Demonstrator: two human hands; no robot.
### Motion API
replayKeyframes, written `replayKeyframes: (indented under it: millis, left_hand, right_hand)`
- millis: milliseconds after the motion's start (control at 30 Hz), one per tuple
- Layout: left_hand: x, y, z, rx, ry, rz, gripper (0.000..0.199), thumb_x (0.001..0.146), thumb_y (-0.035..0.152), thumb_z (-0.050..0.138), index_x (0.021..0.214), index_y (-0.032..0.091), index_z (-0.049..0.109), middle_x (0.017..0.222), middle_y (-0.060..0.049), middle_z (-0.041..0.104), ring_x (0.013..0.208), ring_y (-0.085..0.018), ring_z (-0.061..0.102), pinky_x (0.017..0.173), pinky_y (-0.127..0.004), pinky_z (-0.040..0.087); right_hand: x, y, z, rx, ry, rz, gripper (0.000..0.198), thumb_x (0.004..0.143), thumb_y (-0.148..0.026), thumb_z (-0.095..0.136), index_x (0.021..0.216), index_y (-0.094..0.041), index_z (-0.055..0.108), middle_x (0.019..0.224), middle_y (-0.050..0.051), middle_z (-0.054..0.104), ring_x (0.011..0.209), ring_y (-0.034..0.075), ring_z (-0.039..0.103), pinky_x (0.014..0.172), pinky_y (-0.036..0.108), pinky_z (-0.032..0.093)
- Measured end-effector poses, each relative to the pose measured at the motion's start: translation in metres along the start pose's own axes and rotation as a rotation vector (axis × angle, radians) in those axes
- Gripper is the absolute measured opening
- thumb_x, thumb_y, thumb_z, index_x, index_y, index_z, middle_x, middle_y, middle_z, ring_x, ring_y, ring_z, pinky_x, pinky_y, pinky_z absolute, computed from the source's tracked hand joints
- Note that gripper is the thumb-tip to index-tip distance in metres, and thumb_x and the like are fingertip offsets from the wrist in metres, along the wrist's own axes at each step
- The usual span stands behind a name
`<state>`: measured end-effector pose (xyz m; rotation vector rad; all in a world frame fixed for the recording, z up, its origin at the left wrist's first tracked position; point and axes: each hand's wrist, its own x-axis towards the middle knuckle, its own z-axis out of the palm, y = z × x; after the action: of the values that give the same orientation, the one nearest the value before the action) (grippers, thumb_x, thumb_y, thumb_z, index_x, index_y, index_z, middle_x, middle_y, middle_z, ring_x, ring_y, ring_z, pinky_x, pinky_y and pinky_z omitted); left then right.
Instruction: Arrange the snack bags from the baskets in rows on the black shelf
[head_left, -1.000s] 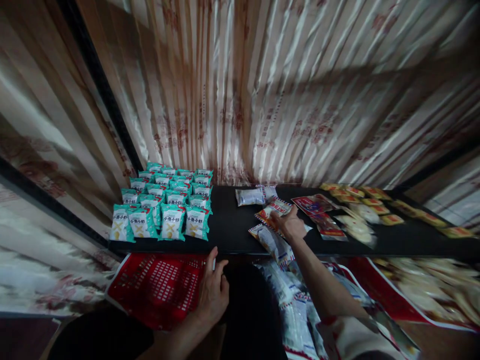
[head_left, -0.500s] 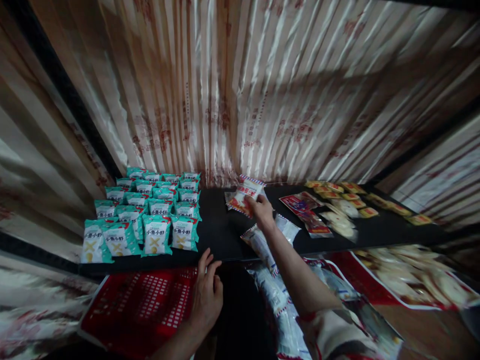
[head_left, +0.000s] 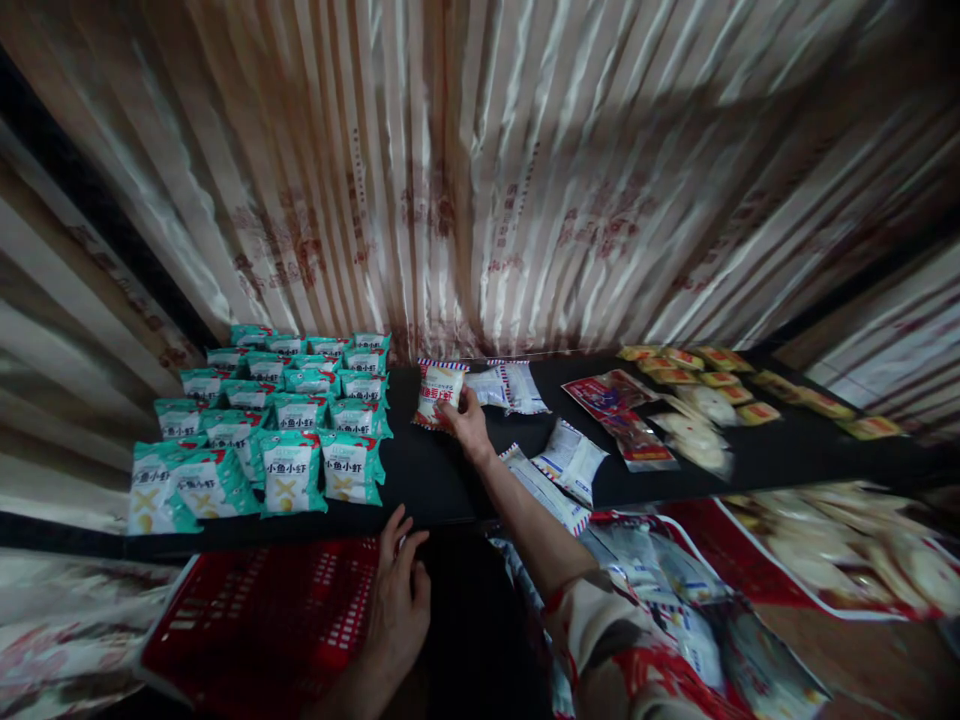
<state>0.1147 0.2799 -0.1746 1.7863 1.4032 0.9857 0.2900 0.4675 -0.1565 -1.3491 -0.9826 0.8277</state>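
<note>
Pinched in my right hand [head_left: 468, 424] is a white snack bag [head_left: 439, 392] with red lettering and a striped top edge. It stands upright near the back of the black shelf [head_left: 420, 475]. My left hand [head_left: 399, 598] hangs at the shelf's front edge, fingers apart, with nothing in it. Just left of the held bag are rows of teal-and-white snack bags [head_left: 286, 470]. Two more striped-edge bags lie flat to its right at the back, among them a pale bag [head_left: 517, 386]. Near my right forearm lie other white bags [head_left: 571, 462].
Below the shelf on the left is a red basket [head_left: 259, 625]. A red-rimmed container [head_left: 757, 575] of pale packets and loose bags sits low on the right. Dark red packets [head_left: 619, 415] and small yellow packets [head_left: 679, 360] lie along the shelf. Curtains [head_left: 465, 180] hang behind.
My right hand has moved left with the snack bag and turned it upright, uncovering the flat bags at the back. My left hand stays near the shelf edge. The view has shifted slightly.
</note>
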Motion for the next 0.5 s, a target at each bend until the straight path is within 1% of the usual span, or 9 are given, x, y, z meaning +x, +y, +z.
replayKeyframes:
  millis: [167, 233, 300, 367, 400, 467, 500]
  left_hand:
    - [0.002, 0.01, 0.011, 0.016, -0.019, 0.009, 0.039, 0.077, 0.003, 0.035, 0.104, 0.018, 0.06, 0.138, -0.012, 0.039, 0.12, -0.02, 0.05, 0.099, -0.043, 0.046]
    - [0.005, 0.014, 0.014, 0.011, -0.016, 0.021, 0.04, 0.077, 0.002, 0.035, 0.104, 0.019, 0.06, 0.138, -0.011, 0.04, 0.12, -0.019, 0.05, 0.098, -0.041, 0.046]
    - [0.012, 0.019, 0.017, 0.008, 0.0, 0.03, 0.039, 0.078, 0.002, 0.035, 0.103, 0.02, 0.059, 0.138, -0.011, 0.04, 0.119, -0.019, 0.051, 0.098, -0.04, 0.047]
    - [0.024, 0.024, 0.021, 0.003, 0.028, 0.04, 0.039, 0.077, 0.002, 0.036, 0.103, 0.02, 0.06, 0.137, -0.01, 0.041, 0.118, -0.019, 0.051, 0.098, -0.04, 0.047]
    - [0.032, 0.027, 0.024, -0.005, 0.045, 0.046, 0.039, 0.077, 0.002, 0.037, 0.103, 0.02, 0.059, 0.137, -0.01, 0.041, 0.118, -0.019, 0.052, 0.099, -0.04, 0.046]
    - [0.051, 0.034, 0.028, -0.032, 0.091, 0.044, 0.039, 0.078, 0.003, 0.038, 0.108, 0.02, 0.057, 0.137, -0.01, 0.041, 0.119, -0.019, 0.051, 0.099, -0.04, 0.046]
    - [0.061, 0.038, 0.03, -0.052, 0.115, 0.026, 0.041, 0.079, 0.005, 0.039, 0.113, 0.02, 0.054, 0.138, -0.011, 0.04, 0.12, -0.02, 0.05, 0.098, -0.04, 0.047]
  right_hand:
    - [0.011, 0.006, -0.039, -0.098, -0.008, -0.009, 0.054, 0.066, -0.041, 0.068, 0.113, -0.02, 0.051, 0.102, 0.005, 0.067, 0.092, 0.02, 0.063, 0.085, 0.036, 0.049]
    - [0.016, 0.004, -0.054, -0.132, 0.003, -0.01, 0.052, 0.066, -0.042, 0.068, 0.11, -0.019, 0.052, 0.101, 0.005, 0.067, 0.093, 0.021, 0.062, 0.086, 0.037, 0.048]
    - [0.02, -0.003, -0.063, -0.141, -0.01, -0.002, 0.049, 0.065, -0.042, 0.068, 0.107, -0.019, 0.054, 0.1, 0.005, 0.068, 0.091, 0.021, 0.062, 0.085, 0.037, 0.048]
    - [0.023, -0.012, -0.064, -0.128, -0.035, 0.016, 0.048, 0.065, -0.042, 0.069, 0.104, -0.019, 0.055, 0.099, 0.005, 0.068, 0.088, 0.021, 0.063, 0.083, 0.036, 0.049]
    - [0.024, -0.017, -0.061, -0.116, -0.046, 0.025, 0.047, 0.064, -0.042, 0.069, 0.103, -0.019, 0.056, 0.097, 0.005, 0.068, 0.086, 0.02, 0.063, 0.081, 0.036, 0.05]
    - [0.025, -0.026, -0.048, -0.078, -0.063, 0.033, 0.043, 0.065, -0.042, 0.069, 0.098, -0.018, 0.057, 0.092, 0.005, 0.068, 0.083, 0.02, 0.064, 0.077, 0.034, 0.051]
    - [0.024, -0.029, -0.04, -0.049, -0.076, 0.035, 0.041, 0.065, -0.043, 0.068, 0.096, -0.018, 0.058, 0.09, 0.005, 0.068, 0.081, 0.019, 0.064, 0.076, 0.034, 0.051]
